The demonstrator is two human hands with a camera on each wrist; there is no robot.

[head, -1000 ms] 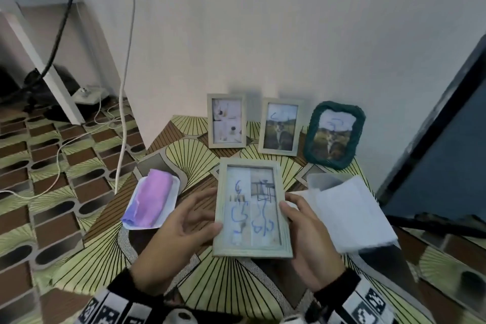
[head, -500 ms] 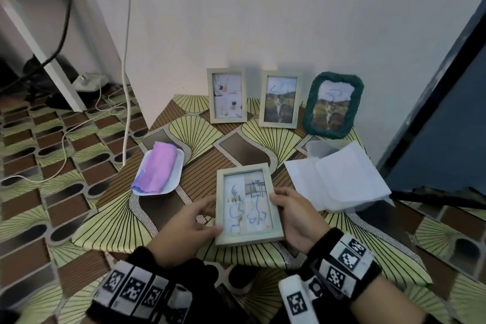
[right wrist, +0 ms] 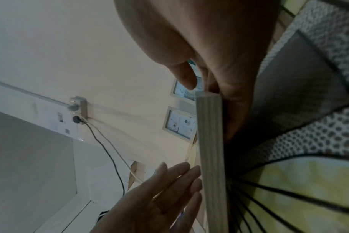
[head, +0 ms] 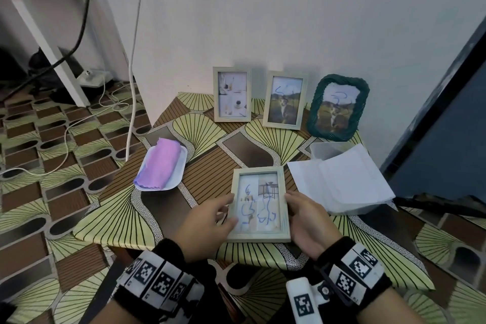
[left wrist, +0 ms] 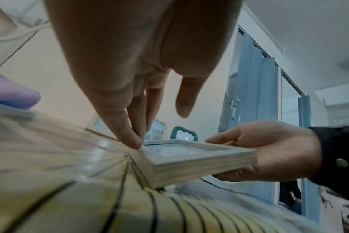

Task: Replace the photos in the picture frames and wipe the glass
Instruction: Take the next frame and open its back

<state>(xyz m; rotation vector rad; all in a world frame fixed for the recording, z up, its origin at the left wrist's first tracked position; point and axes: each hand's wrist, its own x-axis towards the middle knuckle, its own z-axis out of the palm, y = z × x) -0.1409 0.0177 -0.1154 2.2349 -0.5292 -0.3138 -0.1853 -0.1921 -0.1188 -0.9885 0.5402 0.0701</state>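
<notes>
A pale wooden picture frame (head: 259, 205) with blue scribbles on its glass lies face up low over the table's near edge. My right hand (head: 307, 221) grips its right side, thumb on top and fingers underneath, as the left wrist view shows on the frame (left wrist: 199, 162) and the right hand (left wrist: 269, 151). My left hand (head: 209, 221) has straight fingers (left wrist: 132, 141) touching the frame's left edge, with the thumb raised. In the right wrist view the frame (right wrist: 211, 149) appears edge-on. A purple cloth (head: 160, 166) lies on a white tray (head: 178, 179) to the left.
Three frames stand against the wall: two pale ones (head: 231, 95) (head: 285, 101) and a dark green one (head: 338, 108), two with blue scribbles. White sheets (head: 339, 179) lie at the right. The patterned table (head: 118, 218) ends just before my wrists. Cables run over the floor at the left.
The frame has come down from in front of me to just above the table near its front edge. My left hand's fingers have straightened along its left side.
</notes>
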